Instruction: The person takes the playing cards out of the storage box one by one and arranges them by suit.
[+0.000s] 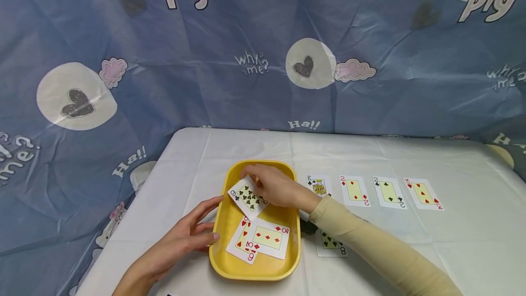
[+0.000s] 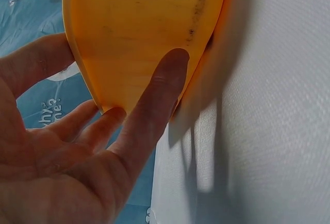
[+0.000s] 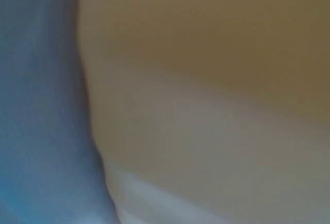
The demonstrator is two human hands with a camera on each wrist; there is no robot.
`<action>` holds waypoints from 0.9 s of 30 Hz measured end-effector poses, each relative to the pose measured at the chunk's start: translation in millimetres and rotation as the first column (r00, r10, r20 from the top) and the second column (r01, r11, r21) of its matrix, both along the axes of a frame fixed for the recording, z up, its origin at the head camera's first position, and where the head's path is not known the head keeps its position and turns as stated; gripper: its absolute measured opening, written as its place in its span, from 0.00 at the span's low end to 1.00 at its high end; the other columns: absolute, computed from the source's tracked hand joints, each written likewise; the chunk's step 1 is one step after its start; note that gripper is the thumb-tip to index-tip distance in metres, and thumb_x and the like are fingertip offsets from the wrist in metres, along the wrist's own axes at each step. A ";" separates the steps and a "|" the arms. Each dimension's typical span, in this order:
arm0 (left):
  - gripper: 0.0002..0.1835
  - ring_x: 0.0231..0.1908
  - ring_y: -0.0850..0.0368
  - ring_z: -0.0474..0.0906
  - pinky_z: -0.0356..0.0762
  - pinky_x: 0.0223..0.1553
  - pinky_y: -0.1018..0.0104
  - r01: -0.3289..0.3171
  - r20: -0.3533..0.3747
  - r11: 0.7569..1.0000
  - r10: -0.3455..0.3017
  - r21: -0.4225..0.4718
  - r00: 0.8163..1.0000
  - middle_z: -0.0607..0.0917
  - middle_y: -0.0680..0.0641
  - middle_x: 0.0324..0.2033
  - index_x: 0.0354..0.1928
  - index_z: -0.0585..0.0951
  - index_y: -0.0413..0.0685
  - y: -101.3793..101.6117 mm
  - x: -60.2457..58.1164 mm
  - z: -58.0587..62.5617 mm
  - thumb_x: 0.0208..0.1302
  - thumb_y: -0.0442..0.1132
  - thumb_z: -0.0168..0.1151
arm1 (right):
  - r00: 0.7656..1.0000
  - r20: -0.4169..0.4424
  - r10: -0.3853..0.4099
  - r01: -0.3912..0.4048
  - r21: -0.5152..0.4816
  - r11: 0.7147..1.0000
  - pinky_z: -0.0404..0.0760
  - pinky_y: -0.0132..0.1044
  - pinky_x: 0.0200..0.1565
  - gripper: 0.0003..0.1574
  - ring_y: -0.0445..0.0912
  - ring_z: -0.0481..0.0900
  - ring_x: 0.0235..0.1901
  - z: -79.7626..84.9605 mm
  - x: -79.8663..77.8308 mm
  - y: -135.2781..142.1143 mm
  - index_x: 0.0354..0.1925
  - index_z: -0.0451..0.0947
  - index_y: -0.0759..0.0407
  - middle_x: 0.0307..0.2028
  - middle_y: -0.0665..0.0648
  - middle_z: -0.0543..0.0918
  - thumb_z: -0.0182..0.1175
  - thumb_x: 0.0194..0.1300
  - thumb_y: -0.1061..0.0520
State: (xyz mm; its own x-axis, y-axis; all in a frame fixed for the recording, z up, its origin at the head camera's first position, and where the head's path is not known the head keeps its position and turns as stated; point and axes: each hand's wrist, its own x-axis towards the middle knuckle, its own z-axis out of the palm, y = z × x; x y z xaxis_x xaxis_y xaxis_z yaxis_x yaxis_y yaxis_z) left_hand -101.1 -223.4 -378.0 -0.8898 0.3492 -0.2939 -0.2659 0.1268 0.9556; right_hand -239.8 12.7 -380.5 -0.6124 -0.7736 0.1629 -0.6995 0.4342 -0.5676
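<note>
A yellow tray (image 1: 271, 272) lies on the white-covered table. The left hand (image 1: 185, 234) rests against its left side, fingertips at the rim. In the left wrist view, the thumb (image 2: 165, 84) lies extended along the tray's outer wall (image 2: 144, 28), the other fingers spread at its edge. Reaching over the tray from the right, the right hand (image 1: 277, 186) pinches a nine of clubs (image 1: 245, 200), tilted face up. Beneath it in the tray, a three of diamonds (image 1: 271, 237) overlaps a heart card (image 1: 242, 240). A beige sleeve fills most of the blurred right wrist view.
Right of the tray, a king of spades (image 1: 318, 186), two of diamonds (image 1: 355, 191), two of clubs (image 1: 388, 192) and three of hearts (image 1: 423, 194) form a row. A black eight (image 1: 330, 246) lies nearer, partly under the right forearm. Blue printed cloth (image 1: 255, 99) hangs behind.
</note>
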 end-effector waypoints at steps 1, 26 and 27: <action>0.39 0.59 0.44 0.73 0.80 0.46 0.50 0.000 0.000 1.000 0.000 0.000 1.000 0.48 0.46 0.76 0.76 0.56 0.60 0.2 -0.1 -0.1 0.67 0.39 0.63 | 1.000 0.004 -0.011 0.011 -0.027 1.000 0.76 0.33 0.39 0.25 0.42 0.75 0.36 0.0 0.1 0.9 0.56 0.74 0.52 0.43 0.49 0.79 0.57 0.65 0.72; 0.39 0.57 0.45 0.76 0.80 0.48 0.51 -0.012 0.026 1.000 0.012 -0.011 1.000 0.50 0.44 0.75 0.75 0.56 0.61 0.2 -2.0 -0.9 0.67 0.40 0.63 | 0.955 0.251 -0.157 0.276 -0.559 0.782 0.83 0.52 0.33 0.24 0.54 0.81 0.36 11.0 11.4 11.2 0.61 0.74 0.61 0.46 0.63 0.74 0.57 0.67 0.71; 0.39 0.57 0.45 0.76 0.80 0.48 0.51 -0.011 0.024 1.000 0.012 -0.012 1.000 0.51 0.44 0.75 0.75 0.56 0.61 0.0 -2.1 -0.7 0.67 0.40 0.63 | 0.950 0.276 -0.149 0.286 -0.566 0.774 0.82 0.54 0.33 0.24 0.56 0.80 0.35 14.3 14.3 12.1 0.60 0.73 0.63 0.46 0.64 0.74 0.56 0.67 0.72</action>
State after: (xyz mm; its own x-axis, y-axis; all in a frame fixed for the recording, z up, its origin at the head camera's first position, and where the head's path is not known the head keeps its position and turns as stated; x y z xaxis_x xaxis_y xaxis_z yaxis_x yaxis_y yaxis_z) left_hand -103.3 -223.5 -378.7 -0.8862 0.3350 -0.3199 -0.2908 0.1352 0.9472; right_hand -225.4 24.9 -366.2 -0.8237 -0.4068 0.3951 -0.4667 0.0905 -0.8798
